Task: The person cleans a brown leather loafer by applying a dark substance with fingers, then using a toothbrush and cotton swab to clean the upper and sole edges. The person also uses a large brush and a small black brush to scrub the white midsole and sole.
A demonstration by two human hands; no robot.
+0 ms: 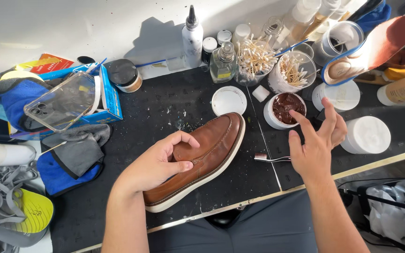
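Head view: brown leather shoe (202,157) lies on its side on the black mat (155,107), toe toward the white lid (229,100). Left hand (158,164) clamps over its opening, thumb pressed on the upper. Right hand (316,140) is open, fingers spread, index tip dipping into the open jar of brown polish (284,110); toothbrush (272,159) lies just beside the wrist. Step in hand looks like loading polish on a fingertip. Next move probably calls for a small dab carried across to the leather, shoe held steady.
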